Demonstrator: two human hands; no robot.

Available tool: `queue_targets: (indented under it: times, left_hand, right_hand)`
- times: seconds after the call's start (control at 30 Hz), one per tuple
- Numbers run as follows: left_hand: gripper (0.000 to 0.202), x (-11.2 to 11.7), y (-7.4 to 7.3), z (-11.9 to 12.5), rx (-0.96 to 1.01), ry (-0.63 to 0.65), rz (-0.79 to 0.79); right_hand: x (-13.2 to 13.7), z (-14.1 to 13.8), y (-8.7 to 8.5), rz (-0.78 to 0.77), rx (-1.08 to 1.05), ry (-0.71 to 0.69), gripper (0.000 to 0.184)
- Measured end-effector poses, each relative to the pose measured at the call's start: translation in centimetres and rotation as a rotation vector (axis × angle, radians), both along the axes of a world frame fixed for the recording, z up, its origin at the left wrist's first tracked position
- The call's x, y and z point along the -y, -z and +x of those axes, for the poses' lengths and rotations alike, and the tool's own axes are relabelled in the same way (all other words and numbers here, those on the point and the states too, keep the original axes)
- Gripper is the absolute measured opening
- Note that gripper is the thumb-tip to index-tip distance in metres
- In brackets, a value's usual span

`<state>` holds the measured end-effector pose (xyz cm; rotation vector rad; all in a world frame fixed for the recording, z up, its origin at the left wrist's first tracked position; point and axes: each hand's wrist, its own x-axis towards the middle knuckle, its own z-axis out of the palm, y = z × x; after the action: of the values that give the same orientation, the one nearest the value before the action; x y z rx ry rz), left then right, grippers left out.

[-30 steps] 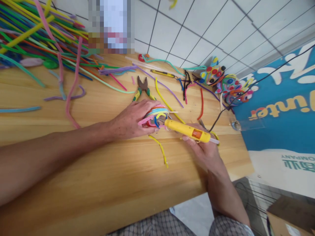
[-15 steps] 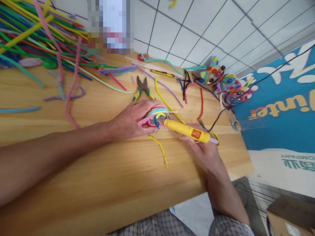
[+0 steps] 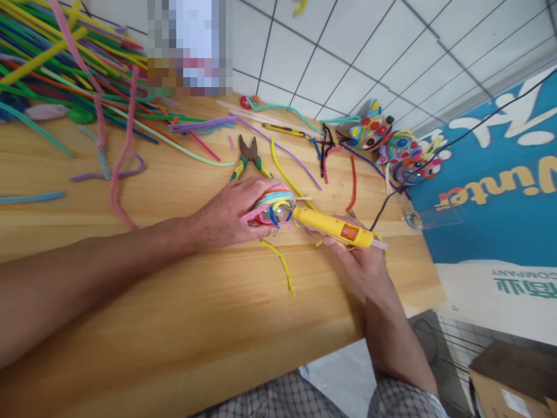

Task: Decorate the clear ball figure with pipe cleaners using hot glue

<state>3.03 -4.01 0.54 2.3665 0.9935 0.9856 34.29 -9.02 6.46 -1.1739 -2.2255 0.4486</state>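
My left hand (image 3: 232, 213) is closed around a round craft piece (image 3: 275, 197) wrapped in pipe cleaners of several colours, with a blue ring and a short yellow curve on the side facing right. A yellow hot glue gun (image 3: 333, 226) is in my right hand (image 3: 359, 255), its nozzle at the edge of that blue ring; whether it touches I cannot tell. A clear glue stick pokes from the gun's back end. Just beyond my left hand lie pliers (image 3: 249, 154) with parted jaws. Below the piece rests a short yellow pipe cleaner (image 3: 282, 264).
Loose pipe cleaners (image 3: 65, 69) are heaped at the back left. A yellow utility knife (image 3: 284, 129) lies near the tiled wall. Several decorated craft pieces (image 3: 372, 128) stand at the back right. A black cord (image 3: 383, 206) runs to the right, past a blue sign (image 3: 491, 232).
The glue gun's nozzle has drawn back slightly to the right, so more of the blue ring shows. My left hand still holds the piece. The whole view has shifted a little.
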Motion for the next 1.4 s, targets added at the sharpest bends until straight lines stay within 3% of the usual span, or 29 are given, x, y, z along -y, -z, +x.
queue_targets:
  times: [0.43, 1.03, 1.4]
  left_hand:
    - [0.065, 0.0, 0.1, -0.1, 0.005, 0.013, 0.027]
    - [0.067, 0.1, -0.3, -0.1, -0.019, 0.013, -0.008]
    - [0.064, 0.0, -0.1, -0.1, 0.0, 0.012, -0.005]
  right_hand:
    - [0.1, 1.0, 0.2, -0.009, 0.049, 0.011, 0.026]
    - [0.2, 1.7, -0.9, -0.001, 0.075, -0.002, 0.024]
    - [0.1, 1.0, -0.1, 0.02, 0.063, 0.021, 0.027]
